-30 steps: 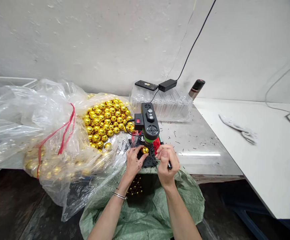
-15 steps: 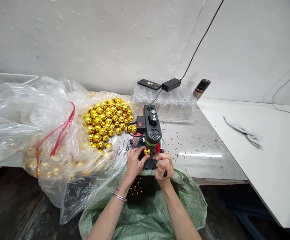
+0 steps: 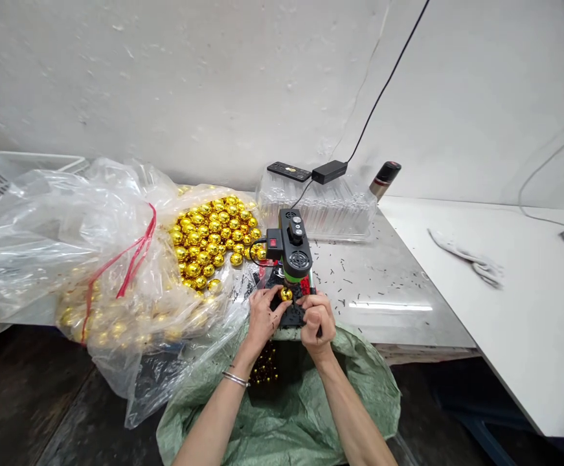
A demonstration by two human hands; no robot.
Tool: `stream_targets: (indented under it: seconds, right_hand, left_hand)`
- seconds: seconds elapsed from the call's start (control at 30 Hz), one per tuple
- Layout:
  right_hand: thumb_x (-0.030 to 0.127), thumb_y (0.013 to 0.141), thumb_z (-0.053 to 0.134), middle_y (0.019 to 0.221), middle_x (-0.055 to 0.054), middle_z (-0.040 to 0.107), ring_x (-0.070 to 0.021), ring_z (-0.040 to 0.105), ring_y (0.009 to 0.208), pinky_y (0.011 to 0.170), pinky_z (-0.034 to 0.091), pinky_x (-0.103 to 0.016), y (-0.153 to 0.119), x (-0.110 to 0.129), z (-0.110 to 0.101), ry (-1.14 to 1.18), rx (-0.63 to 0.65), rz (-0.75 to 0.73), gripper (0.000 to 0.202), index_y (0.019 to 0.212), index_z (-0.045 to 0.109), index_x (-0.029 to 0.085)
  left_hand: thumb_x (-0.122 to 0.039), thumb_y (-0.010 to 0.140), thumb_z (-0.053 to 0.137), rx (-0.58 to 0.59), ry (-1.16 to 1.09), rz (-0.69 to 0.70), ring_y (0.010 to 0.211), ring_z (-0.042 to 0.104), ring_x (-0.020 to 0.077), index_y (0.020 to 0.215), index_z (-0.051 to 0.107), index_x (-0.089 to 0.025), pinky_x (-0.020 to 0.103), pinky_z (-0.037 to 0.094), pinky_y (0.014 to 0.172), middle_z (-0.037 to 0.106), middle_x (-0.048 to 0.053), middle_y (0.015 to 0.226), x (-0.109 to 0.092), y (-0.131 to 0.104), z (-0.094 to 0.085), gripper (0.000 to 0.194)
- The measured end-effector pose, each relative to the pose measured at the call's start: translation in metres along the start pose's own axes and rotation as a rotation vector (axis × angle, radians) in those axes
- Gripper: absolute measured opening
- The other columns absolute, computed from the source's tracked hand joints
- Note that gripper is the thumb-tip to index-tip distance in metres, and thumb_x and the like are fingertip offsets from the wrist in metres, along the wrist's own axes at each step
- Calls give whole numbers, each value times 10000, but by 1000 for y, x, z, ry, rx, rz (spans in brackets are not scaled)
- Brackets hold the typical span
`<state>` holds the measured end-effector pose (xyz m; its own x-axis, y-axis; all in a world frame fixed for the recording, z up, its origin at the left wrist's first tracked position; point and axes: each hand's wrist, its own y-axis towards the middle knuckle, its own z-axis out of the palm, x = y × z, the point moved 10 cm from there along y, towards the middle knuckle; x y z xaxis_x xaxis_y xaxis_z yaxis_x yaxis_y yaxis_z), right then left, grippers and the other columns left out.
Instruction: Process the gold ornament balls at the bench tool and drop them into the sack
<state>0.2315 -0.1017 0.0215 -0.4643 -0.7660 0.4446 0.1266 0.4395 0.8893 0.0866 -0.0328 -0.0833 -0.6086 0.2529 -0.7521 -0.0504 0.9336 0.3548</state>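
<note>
Between the thumb and fingers of my left hand [image 3: 263, 315] is a shiny gold ball [image 3: 286, 294], held under the head of a small black machine [image 3: 296, 249] with a red switch. My right hand [image 3: 318, 321] is wrapped round a black lever handle [image 3: 319, 331] at the machine's right side. Many gold balls [image 3: 214, 236] lie in an open clear plastic bag [image 3: 121, 272] to the left. Below my hands a green woven sack [image 3: 291, 421] hangs open, with small gold balls inside.
Behind the machine stands a clear plastic tray [image 3: 342, 213] with a black power adapter [image 3: 329, 171] on top. A bottle [image 3: 385, 179] leans near the wall. White gloves [image 3: 471, 259] lie on the right table [image 3: 519, 323]. Black bits are scattered on the metal tabletop [image 3: 388, 278].
The head view has shifted slightly, so the bag and tray sit a little differently in the picture. Both hands keep their grips on the ball and lever handle.
</note>
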Motion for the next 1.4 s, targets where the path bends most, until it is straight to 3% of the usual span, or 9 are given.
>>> stream_targets:
  seconds: [0.23,0.43,0.67,0.8,0.93,1.07,1.2,1.3,1.4]
  right_hand:
    - [207,999,430,693,9,517,-130,522,664,627,420,-292,52,5,-6,76,-58,318,325,676,469,217]
    - [186,995,453,703,14,516,-116,509,655,609,401,-269,48,9,-7,72,-44,303,317,682,497,207]
    - [178,984,462,691,8,520,-131,525,659,603,403,-278,38,5,-9,65,-86,279,318,671,507,208]
    - [173,981,462,691,6,526,-132,530,657,592,405,-278,38,5,-9,69,-77,265,323,663,511,207]
    - [183,983,465,699,6,539,-129,532,636,582,406,-279,34,2,-10,62,-94,287,310,679,523,206]
    - [196,986,463,709,5,546,-129,534,623,581,409,-284,33,1,-10,49,-101,308,301,692,530,207]
    - [187,986,459,712,8,541,-129,544,647,596,418,-282,34,2,-8,68,-93,305,320,671,511,209]
    - [183,986,455,713,9,541,-130,545,656,606,422,-284,34,3,-9,62,-98,303,322,670,510,209]
    - [182,984,453,709,8,545,-134,547,662,606,422,-287,34,4,-8,48,-90,289,320,671,513,211]
  left_hand:
    - [-268,882,677,-68,-55,112,992,653,242,1133,660,-206,432,507,928,721,77,1046,-15,-18,-11,259]
    - [-252,915,597,17,19,344,1116,635,276,1202,624,-215,478,498,968,680,115,1207,-43,-60,-27,290]
    - [-213,972,506,-294,336,49,1263,535,330,1241,602,-128,512,461,1033,565,211,1359,0,35,-79,299]
    - [-123,940,499,-56,556,-149,1162,593,322,1252,610,-118,463,490,959,613,212,1271,35,82,-68,331]
    - [-118,940,502,61,545,-211,1113,618,298,1290,599,-116,409,481,936,655,193,1177,49,84,-59,363]
    - [-199,898,612,3,177,-223,1027,638,276,1227,651,-129,397,474,930,687,148,1088,48,76,-66,338]
    - [-349,862,682,-40,-519,-373,829,653,190,1219,673,-169,315,508,805,702,52,916,54,55,-72,400]
    - [-326,815,733,14,-1031,-599,800,675,148,1216,677,-194,261,532,758,728,40,934,55,26,-54,426]
    - [-284,782,769,79,-1236,-759,802,696,148,1133,702,-175,252,560,742,754,70,950,52,-2,-34,374]
